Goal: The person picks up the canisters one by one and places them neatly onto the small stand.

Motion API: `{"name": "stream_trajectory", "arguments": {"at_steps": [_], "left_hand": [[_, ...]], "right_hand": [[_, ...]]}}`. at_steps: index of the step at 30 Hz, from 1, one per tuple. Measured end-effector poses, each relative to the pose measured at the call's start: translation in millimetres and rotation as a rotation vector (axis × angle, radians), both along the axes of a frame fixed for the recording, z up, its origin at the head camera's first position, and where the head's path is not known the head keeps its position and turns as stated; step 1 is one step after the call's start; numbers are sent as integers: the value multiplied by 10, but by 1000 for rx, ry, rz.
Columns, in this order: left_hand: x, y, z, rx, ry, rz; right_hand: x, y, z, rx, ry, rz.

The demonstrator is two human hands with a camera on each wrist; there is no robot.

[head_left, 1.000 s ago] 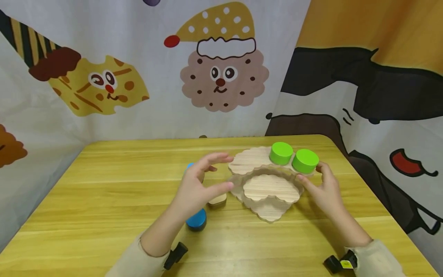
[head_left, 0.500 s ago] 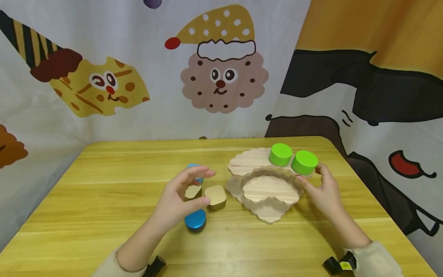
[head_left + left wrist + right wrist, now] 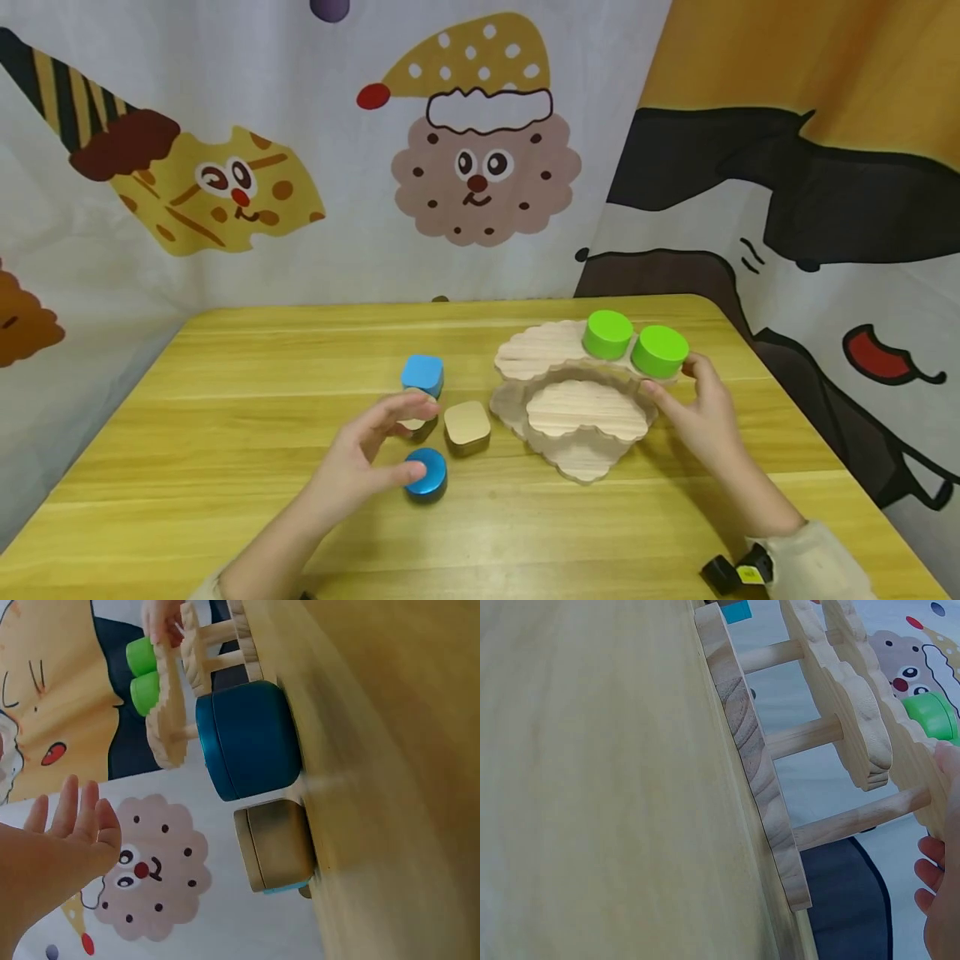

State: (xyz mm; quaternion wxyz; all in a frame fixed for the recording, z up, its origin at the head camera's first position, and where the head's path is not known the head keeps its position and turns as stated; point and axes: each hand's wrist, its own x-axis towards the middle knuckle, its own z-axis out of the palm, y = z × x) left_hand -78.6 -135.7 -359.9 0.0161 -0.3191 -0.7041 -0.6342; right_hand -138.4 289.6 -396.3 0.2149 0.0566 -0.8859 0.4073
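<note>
My right hand (image 3: 703, 412) pinches the right edge of a tiered wooden stand (image 3: 587, 408), thumb on top of its highest scalloped board. Two bright green round tins (image 3: 608, 335) sit side by side on that board. My left hand (image 3: 348, 467) hovers with spread, gently bent fingers and an empty palm. Its thumb overlaps a blue round tin (image 3: 427, 477) in the head view, but the left wrist view shows the fingers (image 3: 67, 810) apart from the tins. Two gold square tins (image 3: 467, 423) stand behind the blue round one, the left partly hidden by my fingertips. Farther back is a blue square tin (image 3: 422, 374).
Everything stands on a wood-grain table (image 3: 225, 400). Round posts (image 3: 806, 739) join the stand's boards, above a thick base (image 3: 754, 757) resting on the tabletop. A printed cartoon curtain (image 3: 360, 267) hangs behind the table.
My left hand has drawn back from beside the stand, moving left and toward me, uncovering the blue square tin and a gold one. My right hand and the stand keep their place.
</note>
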Motion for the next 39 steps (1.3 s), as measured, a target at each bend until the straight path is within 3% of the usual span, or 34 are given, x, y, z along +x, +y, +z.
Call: {"name": "stream_trajectory", "arguments": {"at_steps": [10,13,18,24,39], "left_hand": [[-158,-117,-185,-177,76,12],[-210,-150,-245,-230,33,6],[-266,-209,-342,-330,-103,-28],[-307,-269,-443,-364,-143,-102],[-357,-290,-546,-457,-310,-244]], "right_hand": [[12,-4,7,-4,-4,7],[19,2,7,-2,-7,1],[14,3,-4,6,-4,0],[-3,1,-16,10,9,4],[-24,2,-29,5,26,5]]}}
